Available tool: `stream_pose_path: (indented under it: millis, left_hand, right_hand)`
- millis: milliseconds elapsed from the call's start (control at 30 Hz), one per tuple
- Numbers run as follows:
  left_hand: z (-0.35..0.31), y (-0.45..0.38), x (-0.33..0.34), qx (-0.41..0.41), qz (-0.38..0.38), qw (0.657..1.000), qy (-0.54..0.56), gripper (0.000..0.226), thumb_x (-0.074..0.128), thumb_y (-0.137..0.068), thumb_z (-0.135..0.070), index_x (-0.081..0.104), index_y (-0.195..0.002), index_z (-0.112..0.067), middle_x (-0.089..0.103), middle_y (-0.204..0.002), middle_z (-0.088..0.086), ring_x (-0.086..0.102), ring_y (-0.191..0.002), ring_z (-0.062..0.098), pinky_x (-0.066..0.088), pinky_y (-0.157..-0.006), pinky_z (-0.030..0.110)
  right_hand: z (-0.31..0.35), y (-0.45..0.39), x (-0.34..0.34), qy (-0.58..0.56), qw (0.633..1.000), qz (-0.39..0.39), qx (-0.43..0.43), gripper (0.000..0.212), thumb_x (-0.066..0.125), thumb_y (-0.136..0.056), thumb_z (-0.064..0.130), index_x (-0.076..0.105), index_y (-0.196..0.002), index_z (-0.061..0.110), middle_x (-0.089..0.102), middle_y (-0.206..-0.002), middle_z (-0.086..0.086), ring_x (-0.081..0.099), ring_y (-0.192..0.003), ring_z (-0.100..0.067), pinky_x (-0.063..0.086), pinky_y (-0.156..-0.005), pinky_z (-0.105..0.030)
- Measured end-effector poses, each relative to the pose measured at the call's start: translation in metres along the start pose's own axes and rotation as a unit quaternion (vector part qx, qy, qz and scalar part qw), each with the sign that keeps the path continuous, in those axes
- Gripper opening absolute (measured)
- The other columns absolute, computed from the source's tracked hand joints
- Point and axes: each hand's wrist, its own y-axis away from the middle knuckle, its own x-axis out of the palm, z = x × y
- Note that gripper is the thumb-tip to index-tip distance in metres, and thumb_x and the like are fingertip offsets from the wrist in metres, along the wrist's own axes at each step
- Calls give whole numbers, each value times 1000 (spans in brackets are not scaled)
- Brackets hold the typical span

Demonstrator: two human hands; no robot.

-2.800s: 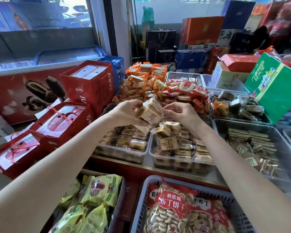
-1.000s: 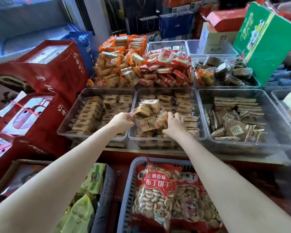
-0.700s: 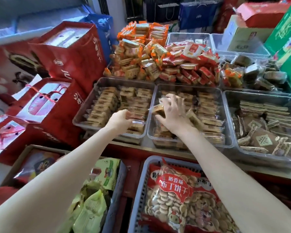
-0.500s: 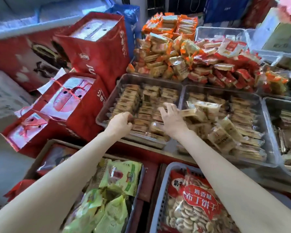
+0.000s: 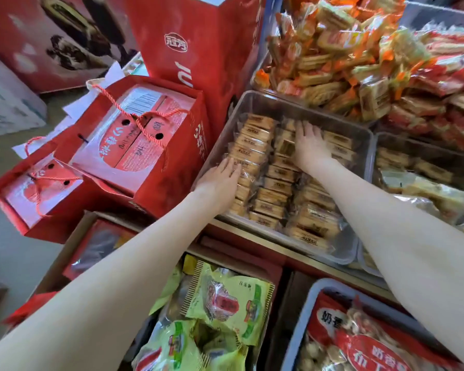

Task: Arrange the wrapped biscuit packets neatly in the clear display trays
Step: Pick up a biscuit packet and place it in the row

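Note:
A clear display tray (image 5: pixel 255 99) holds three rows of tan wrapped biscuit packets (image 5: pixel 275 186). My left hand (image 5: pixel 221 183) lies flat on the left row near the tray's left wall, fingers straight. My right hand (image 5: pixel 310 147) lies flat, fingers spread, on the middle and right rows toward the back of the tray. Neither hand grips a packet. A second clear tray (image 5: pixel 375 145) to the right holds more of the same packets, some lying loose on top.
Red gift boxes (image 5: pixel 134 137) with rope handles stand left of the tray. Orange-wrapped packets (image 5: pixel 330 57) are heaped behind it. Below the shelf edge lie green snack bags (image 5: pixel 225 301) and a grey basket (image 5: pixel 300 330) with a red biscuit bag.
Both hands moved from the right-hand tray to the left tray and flattened onto its rows. The handful of packets held earlier now lies in the right tray. The view swung left and down.

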Motion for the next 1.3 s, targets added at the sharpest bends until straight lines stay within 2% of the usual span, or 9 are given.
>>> stream_pose_path:
  millis: [233,367,467,600,767,933,1033,1133,1300]
  left_hand:
    - [-5,-2,-6,-10,29,999,-27,60,27,-99,-8,-7,-148,-4,-8,-157,16,-2,-146,25,15,-118,36]
    - [-7,0,-20,0,44,998,-47,60,31,-98,-10,0,-149,-5,0,-158,15,6,-146,25,14,-118,35]
    - [-15,10,-41,2,-59,997,57,55,44,-94,-13,26,-146,-7,29,-151,12,31,-138,26,24,-112,35]
    - [-47,33,-81,12,-223,902,370,42,42,-95,-6,45,-137,-8,43,-144,8,40,-132,20,26,-107,23]
    - [-78,67,-108,74,-217,835,500,20,55,-92,-10,69,-106,-9,69,-102,2,67,-88,12,53,-84,22]
    - [-92,100,-128,83,-235,852,460,4,71,-81,-12,71,-85,-11,67,-74,-6,62,-64,2,46,-64,12]
    - [-101,115,-135,96,-252,850,452,8,72,-80,-12,71,-85,-7,69,-77,1,61,-63,6,49,-65,12]
    - [-111,126,-139,109,-245,872,410,8,72,-80,-13,71,-86,-8,69,-85,5,60,-68,6,49,-70,16]
    - [-133,144,-155,154,-135,865,457,65,74,-77,-10,44,-133,-18,50,-130,-2,59,-103,13,50,-89,28]
  right_hand:
    - [5,-6,-9,53,997,-37,31,66,69,-78,8,41,-137,7,31,-141,-16,25,-132,-36,18,-113,-51]
    - [-5,21,-37,-71,986,-151,4,68,71,-76,12,39,-136,9,37,-139,-16,31,-131,-33,18,-112,-42]
    - [-15,61,-65,-278,945,-163,-50,67,77,-75,17,44,-132,8,49,-127,-11,46,-119,-23,33,-100,-27]
    - [-28,125,-88,-480,876,-9,-42,65,82,-71,21,45,-125,18,56,-120,-1,52,-110,-13,42,-91,-21]
    - [-45,168,-101,-556,831,24,-6,60,81,-70,27,47,-120,24,58,-117,4,55,-111,-12,46,-87,-23]
    - [-67,204,-131,-536,843,20,-32,55,79,-74,22,53,-122,24,62,-116,2,58,-107,-11,44,-81,-17]
    - [-80,225,-148,-528,849,2,-33,50,77,-76,24,57,-121,24,64,-111,3,58,-100,-3,41,-72,-13]
    - [-87,240,-159,-480,875,-35,-47,50,81,-72,24,57,-116,25,63,-109,0,59,-98,-10,47,-83,-24]
    - [-93,262,-174,-297,936,-138,-125,65,86,-65,18,54,-122,16,57,-102,3,53,-97,-13,41,-84,-21]
